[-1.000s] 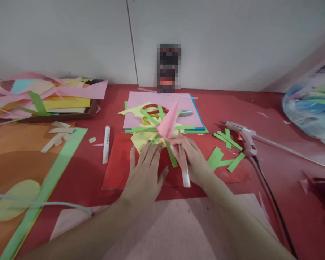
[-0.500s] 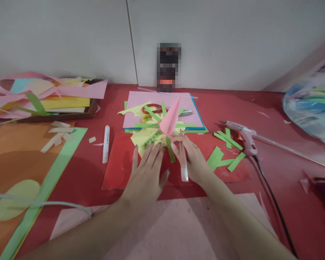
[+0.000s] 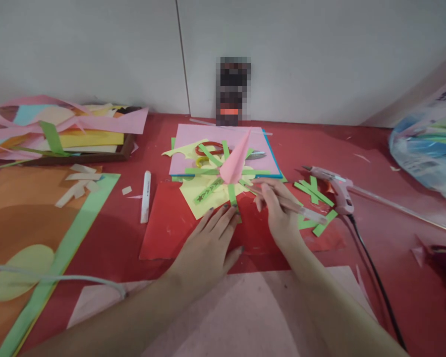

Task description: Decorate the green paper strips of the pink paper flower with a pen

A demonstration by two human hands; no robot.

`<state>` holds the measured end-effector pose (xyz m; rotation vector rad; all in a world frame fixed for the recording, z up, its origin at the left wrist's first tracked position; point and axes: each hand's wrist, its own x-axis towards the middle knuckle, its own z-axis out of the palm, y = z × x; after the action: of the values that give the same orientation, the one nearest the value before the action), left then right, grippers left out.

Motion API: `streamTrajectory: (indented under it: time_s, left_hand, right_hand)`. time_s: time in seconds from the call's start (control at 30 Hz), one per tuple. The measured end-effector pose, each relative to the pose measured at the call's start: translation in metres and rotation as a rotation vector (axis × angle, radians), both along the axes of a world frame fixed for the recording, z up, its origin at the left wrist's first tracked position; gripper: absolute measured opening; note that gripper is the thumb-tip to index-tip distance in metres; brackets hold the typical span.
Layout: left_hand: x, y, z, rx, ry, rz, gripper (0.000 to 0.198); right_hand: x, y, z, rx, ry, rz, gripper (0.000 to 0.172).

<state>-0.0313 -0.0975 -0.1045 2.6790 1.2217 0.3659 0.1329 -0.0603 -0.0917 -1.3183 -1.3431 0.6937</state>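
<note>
My left hand [image 3: 210,245] lies flat with fingers stretched out on a red paper sheet [image 3: 163,230], its fingertips touching a green paper strip [image 3: 233,199] by a yellow sheet [image 3: 204,196]. A pink paper cone [image 3: 237,159] stands tilted just beyond, among green strips. My right hand [image 3: 280,215] is closed around a thin white pen-like stick [image 3: 301,210] that points right and lies across its fingers.
A white marker [image 3: 145,196] lies left of the red sheet. Red-handled scissors [image 3: 215,148] rest on a pink sheet stack [image 3: 260,148]. A pink glue gun [image 3: 336,186] with black cord sits right. Paper scraps fill a tray [image 3: 78,158] at left; plastic bag [image 3: 427,144] far right.
My left hand slid back toward me, uncovering the yellow sheet. My right hand swung the white stick from pointing toward me to pointing right.
</note>
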Motion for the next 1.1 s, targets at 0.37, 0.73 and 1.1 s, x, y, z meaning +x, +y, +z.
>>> streamTrajectory:
  time_s: [0.37,0.73,1.1]
  left_hand:
    - [0.001,0.000,0.001,-0.020,0.012,0.002,0.045]
    - [0.001,0.000,0.001,-0.012,0.006,0.000,0.045]
    - [0.001,-0.001,0.001,-0.025,0.028,0.004,0.046]
  right_hand:
    - [-0.001,0.007,-0.003,0.057,-0.011,-0.042,0.010]
    - [0.005,0.009,-0.020,0.031,-0.342,0.135,0.011]
    - [0.001,0.008,-0.016,0.043,-0.469,0.108,0.011]
